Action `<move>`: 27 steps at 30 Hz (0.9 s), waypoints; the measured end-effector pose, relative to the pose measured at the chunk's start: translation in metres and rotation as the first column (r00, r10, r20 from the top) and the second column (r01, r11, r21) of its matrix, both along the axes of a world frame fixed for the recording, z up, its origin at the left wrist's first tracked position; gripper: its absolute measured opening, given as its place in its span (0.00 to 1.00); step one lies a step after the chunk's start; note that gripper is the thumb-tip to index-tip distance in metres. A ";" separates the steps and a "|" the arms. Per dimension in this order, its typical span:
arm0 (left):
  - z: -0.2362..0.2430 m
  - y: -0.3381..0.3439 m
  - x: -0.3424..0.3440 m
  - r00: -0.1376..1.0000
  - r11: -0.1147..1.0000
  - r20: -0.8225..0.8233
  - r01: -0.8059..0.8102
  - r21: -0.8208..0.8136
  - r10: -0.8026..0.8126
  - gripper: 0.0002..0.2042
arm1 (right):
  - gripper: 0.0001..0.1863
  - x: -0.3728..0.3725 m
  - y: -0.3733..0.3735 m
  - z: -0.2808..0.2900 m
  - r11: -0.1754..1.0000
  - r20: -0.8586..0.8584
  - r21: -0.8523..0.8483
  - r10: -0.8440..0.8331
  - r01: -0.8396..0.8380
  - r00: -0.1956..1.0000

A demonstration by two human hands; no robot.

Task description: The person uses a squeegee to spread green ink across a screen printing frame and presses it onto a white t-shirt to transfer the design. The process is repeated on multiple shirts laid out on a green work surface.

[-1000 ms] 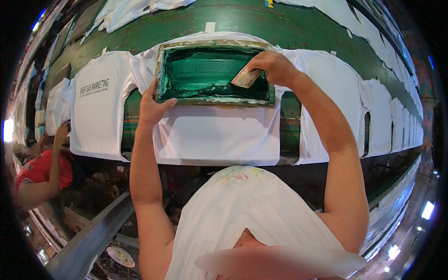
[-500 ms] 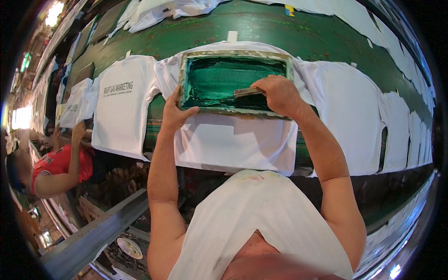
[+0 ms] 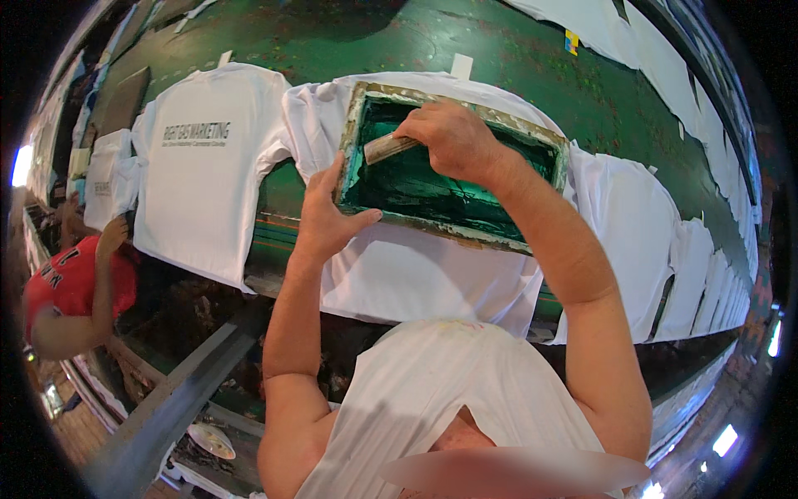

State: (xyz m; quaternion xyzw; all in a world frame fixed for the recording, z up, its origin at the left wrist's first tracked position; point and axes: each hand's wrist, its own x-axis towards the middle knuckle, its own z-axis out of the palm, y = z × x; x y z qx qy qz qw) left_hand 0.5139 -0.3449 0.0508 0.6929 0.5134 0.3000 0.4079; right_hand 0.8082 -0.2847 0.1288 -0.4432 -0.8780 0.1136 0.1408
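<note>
A screen printing frame (image 3: 440, 231) with dark green ink on its mesh lies on a white T-shirt (image 3: 424, 279). My left hand (image 3: 326, 218) grips the frame's near left corner, fingers along the left side and thumb along the near edge. Inside the frame, my right hand (image 3: 455, 143) is closed around a squeegee (image 3: 387, 150) with a worn wooden handle, near the left end. The squeegee's blade is hidden, so whether it touches the mesh I cannot tell.
On the left a white T-shirt (image 3: 195, 187) bears dark lettering, with a smaller printed one (image 3: 108, 185) beyond. More white shirts (image 3: 628, 241) line the green table (image 3: 399, 50) to the right. A person in red (image 3: 87, 279) works at far left. A grey beam (image 3: 179, 391) slants below.
The squeegee in my right hand has gone from the right-middle to the left end of the frame. My left hand stays on the frame. The whole view has turned somewhat.
</note>
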 end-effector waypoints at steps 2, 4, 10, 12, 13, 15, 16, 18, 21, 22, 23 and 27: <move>-0.002 0.001 0.000 1.000 0.999 -0.013 0.016 0.044 -0.015 0.59 | 0.20 0.016 0.005 0.002 0.993 0.032 -0.050 0.111 -0.109 0.993; -0.003 0.001 0.000 1.000 0.999 0.010 0.022 0.030 -0.022 0.59 | 0.21 0.036 0.005 0.005 0.976 0.040 -0.062 0.211 -0.208 0.977; -0.001 0.002 0.002 0.998 0.996 0.059 -0.015 -0.092 0.020 0.58 | 0.23 0.101 -0.033 0.019 0.977 0.012 -0.135 0.169 -0.166 0.986; 0.001 0.001 0.002 0.999 0.997 0.054 0.006 -0.080 -0.002 0.59 | 0.22 0.121 -0.053 0.022 0.985 -0.001 -0.121 0.120 -0.119 0.993; 0.002 0.001 0.002 0.999 0.994 0.044 0.008 -0.106 -0.004 0.59 | 0.22 0.130 -0.064 0.024 0.989 -0.005 -0.111 0.093 -0.093 0.996; 0.003 0.001 0.002 0.999 0.993 0.041 0.015 -0.117 -0.010 0.60 | 0.20 0.147 -0.086 0.029 0.994 0.008 -0.096 0.047 -0.046 0.999; 0.004 0.001 0.002 0.999 0.993 0.028 0.022 -0.116 -0.019 0.60 | 0.20 0.152 -0.097 0.029 0.996 -0.007 -0.085 0.015 -0.016 1.000; 0.004 0.002 0.002 0.999 0.993 0.038 0.020 -0.119 -0.016 0.61 | 0.20 0.157 -0.116 0.028 0.998 -0.042 -0.045 -0.041 0.040 0.998; 0.004 0.004 0.002 0.997 0.986 0.069 0.028 -0.165 -0.017 0.62 | 0.18 0.151 -0.151 0.025 0.985 -0.059 0.002 -0.174 0.174 0.983; 0.004 0.005 0.001 0.992 0.983 0.120 0.056 -0.177 -0.035 0.61 | 0.17 0.145 -0.163 0.024 0.975 -0.056 0.022 -0.221 0.222 0.974; 0.004 0.008 0.002 0.985 0.978 0.171 0.074 -0.193 -0.041 0.59 | 0.16 0.139 -0.174 0.023 0.966 -0.061 0.052 -0.250 0.254 0.966; -0.001 0.025 0.002 0.998 0.991 0.064 0.032 -0.129 -0.023 0.48 | 0.18 0.105 -0.206 0.017 0.905 -0.064 0.080 -0.413 0.417 0.909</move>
